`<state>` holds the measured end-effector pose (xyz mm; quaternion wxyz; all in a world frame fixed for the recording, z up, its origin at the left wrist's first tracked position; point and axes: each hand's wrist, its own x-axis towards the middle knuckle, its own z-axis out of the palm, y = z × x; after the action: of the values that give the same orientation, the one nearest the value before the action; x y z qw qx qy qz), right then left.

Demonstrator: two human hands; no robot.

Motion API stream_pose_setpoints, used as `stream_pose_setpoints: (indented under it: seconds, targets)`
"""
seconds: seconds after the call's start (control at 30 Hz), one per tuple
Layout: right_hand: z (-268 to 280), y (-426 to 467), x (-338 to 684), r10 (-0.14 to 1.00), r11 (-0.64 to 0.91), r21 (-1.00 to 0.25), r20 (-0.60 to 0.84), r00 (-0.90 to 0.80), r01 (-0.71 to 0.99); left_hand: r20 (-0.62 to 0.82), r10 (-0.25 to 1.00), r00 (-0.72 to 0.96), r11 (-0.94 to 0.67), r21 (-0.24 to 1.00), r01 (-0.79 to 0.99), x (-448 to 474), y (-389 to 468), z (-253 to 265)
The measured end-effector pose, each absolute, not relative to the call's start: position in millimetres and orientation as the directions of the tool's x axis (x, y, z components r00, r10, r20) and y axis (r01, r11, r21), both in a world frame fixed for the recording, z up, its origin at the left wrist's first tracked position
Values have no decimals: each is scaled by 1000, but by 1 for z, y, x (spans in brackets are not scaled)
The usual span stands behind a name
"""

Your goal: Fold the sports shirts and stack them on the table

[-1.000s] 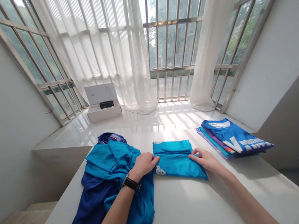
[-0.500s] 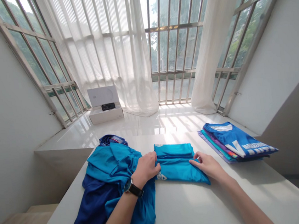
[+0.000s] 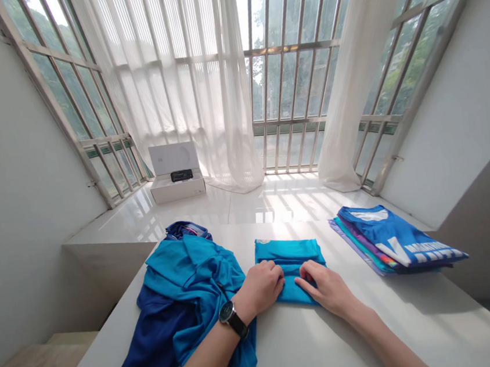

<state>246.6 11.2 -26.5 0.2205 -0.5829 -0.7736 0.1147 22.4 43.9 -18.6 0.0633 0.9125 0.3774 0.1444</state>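
Observation:
A turquoise shirt [image 3: 287, 250], folded into a flat rectangle, lies on the white table in front of me. My left hand [image 3: 264, 283], with a dark-strapped watch on its wrist, rests over the shirt's near left part, its fingers curled against the fabric. On the near right part is my right hand [image 3: 321, 283], thumb and bent fingers closing on the cloth. The fingertips of both hands point towards each other, with a strip of shirt between them. Left of my left hand, a crumpled turquoise garment [image 3: 193, 270] lies over a dark blue garment [image 3: 164, 326].
A stack of folded shirts, blue shirt [image 3: 390, 232] on top, lies at the table's right. An open white box [image 3: 178, 189] with a black object [image 3: 182, 175] inside stands on the window ledge [image 3: 230, 205]. Sheer curtains [image 3: 238, 120] hang before barred windows.
Both hands have moved inward over the folded shirt, the right one leaving its right edge. The shirt's near right corner no longer sticks out. The view has shifted slightly.

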Motion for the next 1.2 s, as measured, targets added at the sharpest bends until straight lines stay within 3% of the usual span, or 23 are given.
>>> stream_pose_setpoints:
  seconds: [0.37,0.53,0.67,0.97,1.2]
  targets:
    - [-29,14,248,975,194,-404,177,-132,894,143,826,545,-563,192,804,16,46,-14]
    - [-31,15,243,973,181,-379,200,-110,908,273,651,709,-749,77,658,19,44,-13]
    - [-30,14,244,970,203,-372,205,-133,906,256,578,775,-811,78,579,20,45,-16]
    - [-31,13,247,965,229,-378,210,-158,897,216,628,748,-777,230,586,6,51,-12]
    - [-31,14,253,953,273,-427,242,-181,862,126,675,727,-668,523,529,-12,65,-9]
